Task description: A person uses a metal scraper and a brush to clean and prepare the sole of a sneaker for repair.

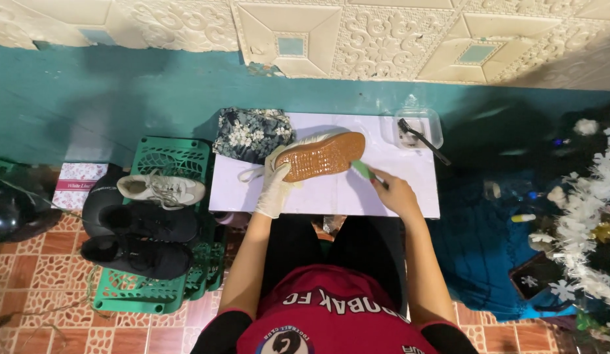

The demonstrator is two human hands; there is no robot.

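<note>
My left hand (pixel 275 187), in a pale glove, holds a white shoe (pixel 318 155) on its side over a small white table (pixel 410 196), its brown rubber sole facing up. My right hand (pixel 395 194) is bare and grips a green brush (pixel 363 170) whose head touches the heel end of the sole. A white lace hangs from the shoe onto the table.
A dark floral cloth bag (pixel 251 133) lies at the table's back left. A clear plastic tub (pixel 420 128) with a dark brush in it stands at the back right. Left of the table, green crates (pixel 167 155) carry a white sneaker (pixel 162 189) and black shoes (pixel 138 255).
</note>
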